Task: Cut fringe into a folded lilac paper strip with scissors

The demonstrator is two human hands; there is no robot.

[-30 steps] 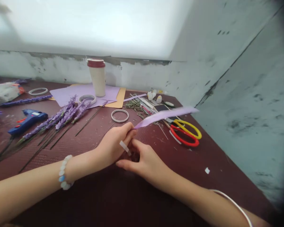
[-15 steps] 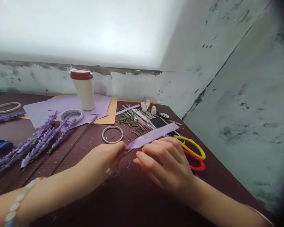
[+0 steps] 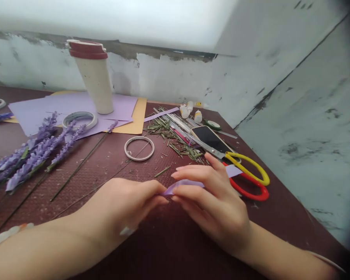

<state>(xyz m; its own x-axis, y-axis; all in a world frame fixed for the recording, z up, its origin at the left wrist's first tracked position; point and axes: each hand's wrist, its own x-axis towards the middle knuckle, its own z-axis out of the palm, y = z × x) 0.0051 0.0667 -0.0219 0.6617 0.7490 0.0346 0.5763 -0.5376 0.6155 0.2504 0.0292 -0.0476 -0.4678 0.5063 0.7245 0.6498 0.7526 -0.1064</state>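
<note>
My left hand (image 3: 128, 198) is closed in a pinch, thumb against fingers, on the left end of a purple paper strip (image 3: 233, 170). My right hand (image 3: 216, 206) has its fingertips closed about the same strip close to the left fingertips, with the index finger raised a little. The strip runs between its fingers, its middle partly hidden, and its free end comes out behind the knuckles. Scissors (image 3: 261, 171) with one yellow and one red handle lie just beyond the right hand. A narrow tape roll (image 3: 139, 158) lies flat beyond the left hand.
Purple lavender-like paper flowers (image 3: 36, 165) on stems lie at left. A lidded cup (image 3: 97, 85) stands on purple paper sheets (image 3: 125, 105). Green stem clippings (image 3: 160, 128), a phone (image 3: 211, 138) and small white bottles (image 3: 197, 116) are at back right, near the wall.
The view has tipped down and come closer. My right-hand fingers have closed in over the strip, which now passes between them; earlier it stood out above that hand.
</note>
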